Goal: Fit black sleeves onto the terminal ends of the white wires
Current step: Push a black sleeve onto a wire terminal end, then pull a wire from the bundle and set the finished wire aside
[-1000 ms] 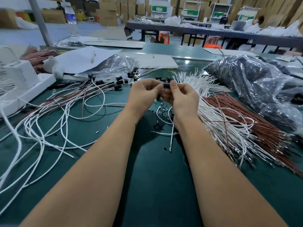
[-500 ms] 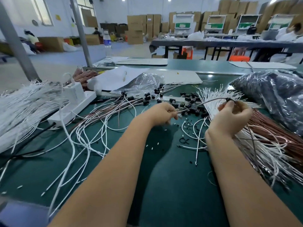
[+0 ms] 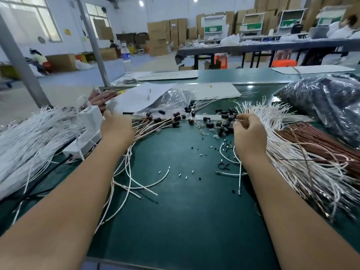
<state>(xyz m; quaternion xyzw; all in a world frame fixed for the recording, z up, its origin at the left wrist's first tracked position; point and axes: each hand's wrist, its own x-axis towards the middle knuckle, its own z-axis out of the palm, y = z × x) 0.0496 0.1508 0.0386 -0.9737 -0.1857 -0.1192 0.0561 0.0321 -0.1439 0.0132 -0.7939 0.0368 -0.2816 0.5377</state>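
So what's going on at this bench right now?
A person is fitting black sleeves onto white wires at a green table. The left hand reaches over the pile of sleeved wires on the left; whether it holds one is unclear. The right hand, fingers curled, is at the loose sleeves beside the unsleeved bundle, apparently picking one up.

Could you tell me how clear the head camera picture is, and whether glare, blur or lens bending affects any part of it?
Head view: wide-angle bending bows the grey post and stretches both forearms; ceiling lights leave glare on the green table and the plastic bag; the left hand is slightly motion-blurred, the right hand sharper; the black sleeves show soft detail; the back wall is washed out.
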